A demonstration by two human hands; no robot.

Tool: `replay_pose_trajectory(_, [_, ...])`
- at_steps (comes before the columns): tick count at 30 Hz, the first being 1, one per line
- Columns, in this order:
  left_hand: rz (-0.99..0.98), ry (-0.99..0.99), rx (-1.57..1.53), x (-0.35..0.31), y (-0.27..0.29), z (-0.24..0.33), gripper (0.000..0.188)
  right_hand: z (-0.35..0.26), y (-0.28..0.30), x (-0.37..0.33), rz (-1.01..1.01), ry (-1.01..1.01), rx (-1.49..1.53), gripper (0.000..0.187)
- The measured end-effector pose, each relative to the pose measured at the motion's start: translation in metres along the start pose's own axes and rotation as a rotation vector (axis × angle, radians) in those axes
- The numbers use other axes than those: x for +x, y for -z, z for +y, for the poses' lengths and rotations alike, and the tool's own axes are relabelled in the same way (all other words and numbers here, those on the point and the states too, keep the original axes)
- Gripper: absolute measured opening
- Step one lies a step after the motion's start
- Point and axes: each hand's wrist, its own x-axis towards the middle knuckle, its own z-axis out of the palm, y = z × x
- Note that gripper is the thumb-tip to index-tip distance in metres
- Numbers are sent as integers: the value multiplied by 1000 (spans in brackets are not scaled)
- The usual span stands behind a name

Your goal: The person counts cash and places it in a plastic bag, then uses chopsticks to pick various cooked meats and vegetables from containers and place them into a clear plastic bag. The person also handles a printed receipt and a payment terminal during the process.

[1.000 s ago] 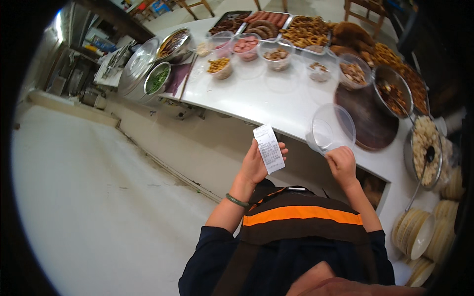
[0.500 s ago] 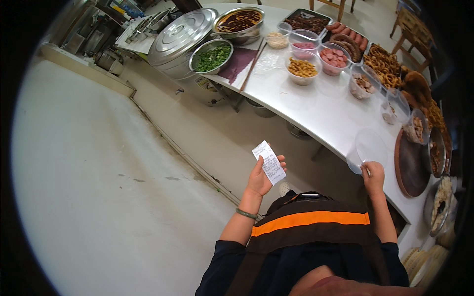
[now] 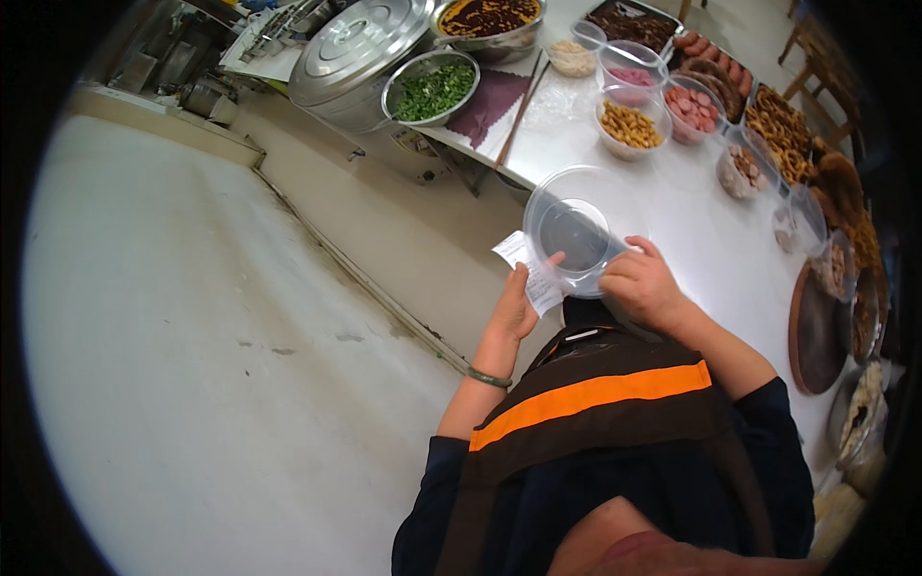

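My left hand (image 3: 516,305) is closed around a white printed paper slip (image 3: 513,252), with the thumb over its face. A clear round plastic bowl (image 3: 569,213), with nothing visible in it, is held in front of my body by my right hand (image 3: 651,290), whose fingers grip its near right rim. The bowl's left side overlaps the slip and the left fingertips, so part of both shows only through the plastic. Whether the left fingers touch the bowl, I cannot tell.
Along the white table (image 3: 691,230) stand plastic bowls of sliced sausage (image 3: 691,108) and yellow food (image 3: 629,127). Chopped greens fill a metal bowl (image 3: 435,91) near a large lidded pot (image 3: 363,43). Chopsticks (image 3: 521,110) lie beside it; a round brown board (image 3: 814,331) is at right.
My right hand has brought the clear bowl from the table's right side leftward and up to the paper slip. My left hand has risen slightly, still holding the slip.
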Motion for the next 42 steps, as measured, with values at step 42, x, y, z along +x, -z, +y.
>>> replay_pose_trajectory(42, [506,-518,123,48,228,350,99,132,-308,451,-295,41,-4,56])
